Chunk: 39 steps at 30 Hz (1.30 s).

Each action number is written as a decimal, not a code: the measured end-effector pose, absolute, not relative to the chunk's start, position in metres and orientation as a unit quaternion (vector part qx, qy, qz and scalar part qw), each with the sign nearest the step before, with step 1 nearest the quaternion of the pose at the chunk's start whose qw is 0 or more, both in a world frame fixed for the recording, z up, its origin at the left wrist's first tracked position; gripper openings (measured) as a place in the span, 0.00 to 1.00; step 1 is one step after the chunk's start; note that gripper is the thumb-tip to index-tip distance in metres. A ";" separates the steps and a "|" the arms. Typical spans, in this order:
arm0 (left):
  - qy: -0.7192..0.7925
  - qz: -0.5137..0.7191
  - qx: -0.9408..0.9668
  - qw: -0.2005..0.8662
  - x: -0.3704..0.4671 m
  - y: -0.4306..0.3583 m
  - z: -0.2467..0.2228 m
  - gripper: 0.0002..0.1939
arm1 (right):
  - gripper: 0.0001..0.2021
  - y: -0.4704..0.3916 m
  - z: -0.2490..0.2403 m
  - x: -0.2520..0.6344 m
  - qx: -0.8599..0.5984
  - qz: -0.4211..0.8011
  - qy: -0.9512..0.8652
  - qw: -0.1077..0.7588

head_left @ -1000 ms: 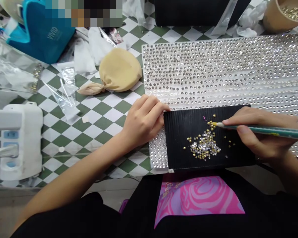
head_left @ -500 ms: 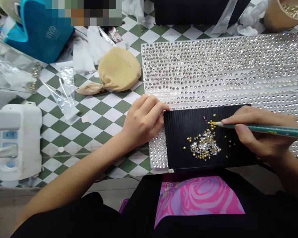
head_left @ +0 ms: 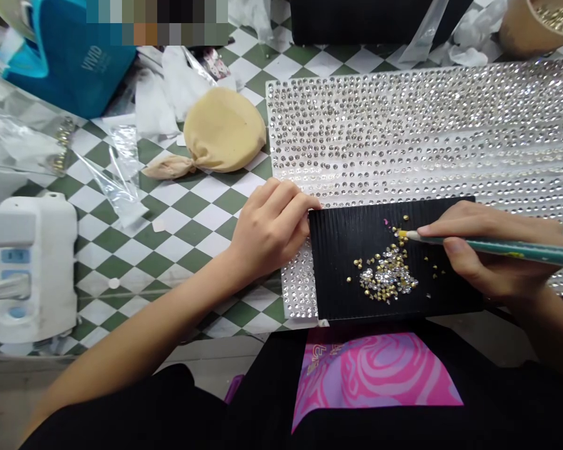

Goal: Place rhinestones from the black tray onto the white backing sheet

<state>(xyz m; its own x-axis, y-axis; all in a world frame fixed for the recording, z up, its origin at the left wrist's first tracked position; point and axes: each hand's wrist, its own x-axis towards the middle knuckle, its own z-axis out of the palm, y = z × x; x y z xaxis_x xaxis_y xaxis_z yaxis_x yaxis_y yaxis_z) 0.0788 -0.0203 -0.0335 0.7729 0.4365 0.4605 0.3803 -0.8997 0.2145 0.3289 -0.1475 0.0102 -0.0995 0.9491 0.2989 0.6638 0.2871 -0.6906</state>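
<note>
My left hand [head_left: 274,222] is closed at the left edge of a ribbed black tray [head_left: 342,234], its curled fingers against the tray's upper left corner; the thumb is mostly hidden. In my right hand [head_left: 502,250] is a slim green pencil [head_left: 511,248] with a pale collar and a yellow tip. That tip touches or hovers just over a few gold-backed rhinestones near the tray's upper right part. A loose pile of silver and gold rhinestones [head_left: 388,275] lies below it on the tray. Under the tray spreads a white sheet set with rows of clear rhinestones [head_left: 356,119].
A tied beige pouch [head_left: 226,128] lies on the checkered tablecloth [head_left: 206,219]. A white power strip [head_left: 40,269] with a plug is at the left. Behind are a teal bag [head_left: 82,62], clear plastic bags [head_left: 122,169], a black box [head_left: 375,22] and a bowl of stones [head_left: 525,31].
The pencil tip has barely shifted at the same rhinestones. Both hands and the tray stay in place, and the view has moved very slightly.
</note>
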 end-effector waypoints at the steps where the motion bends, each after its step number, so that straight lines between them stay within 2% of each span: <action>1: 0.217 0.256 0.940 0.054 0.079 -0.020 -0.034 0.08 | 0.20 -0.148 0.010 0.329 -0.564 0.194 -0.714 0.367; 5: 0.218 0.255 0.941 0.051 0.078 -0.020 -0.035 0.08 | 0.19 -0.150 0.009 0.331 -0.566 0.195 -0.709 0.372; 14: 0.222 0.270 0.937 0.023 0.078 -0.022 -0.035 0.07 | 0.06 -0.100 0.023 0.319 -0.549 0.134 -0.728 0.389; 18: 0.224 0.265 0.938 0.008 0.078 -0.023 -0.034 0.06 | 0.03 -0.071 0.019 0.301 -0.514 0.184 -0.740 0.394; 23: 0.228 0.264 0.937 0.010 0.077 -0.023 -0.035 0.06 | 0.04 -0.060 0.006 0.292 -0.502 0.183 -0.755 0.379; 33: 0.224 0.268 0.937 0.020 0.078 -0.023 -0.035 0.05 | 0.04 -0.056 0.004 0.291 -0.472 0.106 -0.812 0.325; 39: 0.224 0.265 0.938 0.013 0.078 -0.023 -0.034 0.05 | 0.04 -0.056 0.010 0.293 -0.477 0.107 -0.804 0.337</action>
